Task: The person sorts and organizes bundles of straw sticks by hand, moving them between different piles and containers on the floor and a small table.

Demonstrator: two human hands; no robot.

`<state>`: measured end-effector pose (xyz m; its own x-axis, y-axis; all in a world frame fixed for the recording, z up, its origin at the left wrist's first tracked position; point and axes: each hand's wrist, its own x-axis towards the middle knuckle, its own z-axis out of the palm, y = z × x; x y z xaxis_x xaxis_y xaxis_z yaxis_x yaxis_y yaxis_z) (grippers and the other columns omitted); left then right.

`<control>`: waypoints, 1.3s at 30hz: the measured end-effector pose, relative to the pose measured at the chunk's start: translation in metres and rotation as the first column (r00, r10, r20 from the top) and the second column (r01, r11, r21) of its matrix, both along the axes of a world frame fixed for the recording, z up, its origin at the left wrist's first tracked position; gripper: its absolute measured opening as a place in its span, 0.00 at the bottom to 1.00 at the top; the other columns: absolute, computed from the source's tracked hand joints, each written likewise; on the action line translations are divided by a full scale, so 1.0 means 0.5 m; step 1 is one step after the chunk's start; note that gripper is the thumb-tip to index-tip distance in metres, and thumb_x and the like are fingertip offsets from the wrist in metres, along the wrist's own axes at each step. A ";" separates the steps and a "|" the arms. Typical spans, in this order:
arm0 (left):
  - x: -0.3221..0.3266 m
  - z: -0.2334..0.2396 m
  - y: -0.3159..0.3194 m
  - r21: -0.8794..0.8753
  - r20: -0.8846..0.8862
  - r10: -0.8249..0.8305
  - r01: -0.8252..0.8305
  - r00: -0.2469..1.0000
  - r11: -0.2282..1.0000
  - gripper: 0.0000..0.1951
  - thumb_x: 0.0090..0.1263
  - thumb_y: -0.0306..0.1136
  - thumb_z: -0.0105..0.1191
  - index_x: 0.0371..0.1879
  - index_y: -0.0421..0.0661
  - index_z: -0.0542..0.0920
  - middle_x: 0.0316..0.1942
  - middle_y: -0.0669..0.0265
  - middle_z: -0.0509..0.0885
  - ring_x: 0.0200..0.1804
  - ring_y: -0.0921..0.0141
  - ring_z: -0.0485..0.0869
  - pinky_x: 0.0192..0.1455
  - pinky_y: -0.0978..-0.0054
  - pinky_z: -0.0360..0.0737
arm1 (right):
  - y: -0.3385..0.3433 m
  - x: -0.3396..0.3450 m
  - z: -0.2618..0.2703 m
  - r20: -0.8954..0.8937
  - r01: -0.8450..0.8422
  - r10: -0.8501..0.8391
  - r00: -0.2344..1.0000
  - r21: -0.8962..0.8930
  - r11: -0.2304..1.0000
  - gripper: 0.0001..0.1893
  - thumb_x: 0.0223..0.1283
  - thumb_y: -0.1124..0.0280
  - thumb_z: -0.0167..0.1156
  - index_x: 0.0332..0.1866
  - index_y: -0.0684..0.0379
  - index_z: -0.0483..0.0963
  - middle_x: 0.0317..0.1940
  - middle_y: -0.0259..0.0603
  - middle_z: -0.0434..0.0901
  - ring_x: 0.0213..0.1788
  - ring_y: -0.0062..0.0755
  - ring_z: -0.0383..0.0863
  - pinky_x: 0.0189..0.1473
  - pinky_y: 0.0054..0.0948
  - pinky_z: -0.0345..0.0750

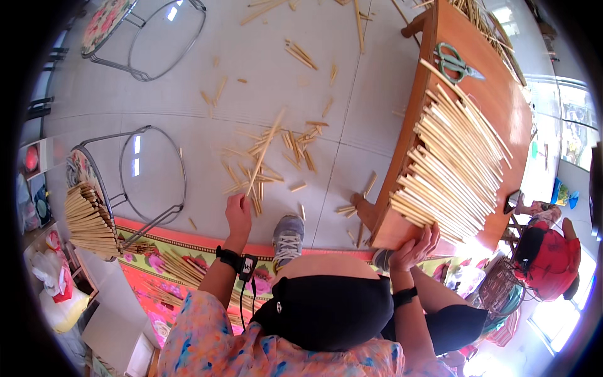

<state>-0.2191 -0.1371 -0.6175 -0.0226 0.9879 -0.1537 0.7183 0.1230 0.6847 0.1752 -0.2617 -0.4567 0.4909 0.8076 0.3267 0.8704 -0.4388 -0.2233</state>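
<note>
A long, thin, straw-coloured stalk [264, 151] slants up from my left hand [239, 214], pinched in its fingers above the floor. On the wooden table [511, 125], a row of similar stalks [454, 165] lies side by side, their near ends roughly lined up along the table's edge. My right hand [415, 248] touches the row at its lower corner, fingers bent. Whether those fingers grip any stalk is unclear. Green-handled scissors [454, 65] lie past the far end of the row.
Cut stalk pieces [297, 143] litter the tiled floor [188, 99]. At left, a bundle of stalks [92, 221] rests on a metal-framed stool [153, 221]; another stool [136, 70] stands beyond. More stalks [181, 268] lie on a floral cloth [141, 278]. A person in red [549, 264] is at right.
</note>
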 end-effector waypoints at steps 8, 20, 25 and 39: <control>0.143 0.026 0.051 0.059 0.172 -0.234 0.227 0.957 0.972 0.13 0.66 0.25 0.53 0.49 0.44 0.78 0.33 0.54 0.79 0.37 0.56 0.80 0.39 0.64 0.78 | 0.004 -0.003 0.008 -0.034 -0.005 0.004 0.999 -0.010 1.000 0.22 0.62 0.71 0.42 0.61 0.64 0.64 0.67 0.59 0.60 0.70 0.63 0.55 0.70 0.56 0.54; 0.525 -0.084 0.145 0.034 0.207 -0.689 0.699 0.694 0.714 0.07 0.63 0.29 0.51 0.37 0.42 0.78 0.30 0.51 0.79 0.39 0.52 0.79 0.43 0.57 0.77 | -0.003 0.002 -0.004 0.000 0.023 -0.023 1.000 -0.019 1.000 0.23 0.61 0.68 0.41 0.61 0.64 0.65 0.68 0.58 0.61 0.71 0.58 0.57 0.70 0.51 0.55; 0.527 -0.151 0.174 0.166 0.202 -0.569 0.544 0.797 0.822 0.07 0.65 0.31 0.52 0.36 0.41 0.79 0.28 0.49 0.81 0.35 0.49 0.80 0.39 0.54 0.78 | -0.006 -0.001 -0.006 -0.005 0.020 -0.020 1.000 -0.008 1.000 0.21 0.65 0.68 0.42 0.62 0.62 0.64 0.68 0.56 0.61 0.71 0.59 0.56 0.71 0.54 0.52; 0.214 0.029 0.663 0.227 -0.115 0.027 0.000 0.993 0.974 0.08 0.69 0.31 0.48 0.36 0.40 0.78 0.28 0.46 0.82 0.37 0.45 0.81 0.40 0.51 0.78 | -0.016 0.008 -0.007 -0.014 0.022 -0.022 1.000 -0.008 1.000 0.21 0.69 0.62 0.40 0.61 0.64 0.65 0.67 0.58 0.61 0.70 0.61 0.57 0.71 0.55 0.53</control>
<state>-0.1124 0.1943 -0.6028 -0.0410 0.9961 0.0778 0.7944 -0.0147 0.6073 0.1791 -0.2699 -0.4604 0.5135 0.7990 0.3130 0.8571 -0.4600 -0.2320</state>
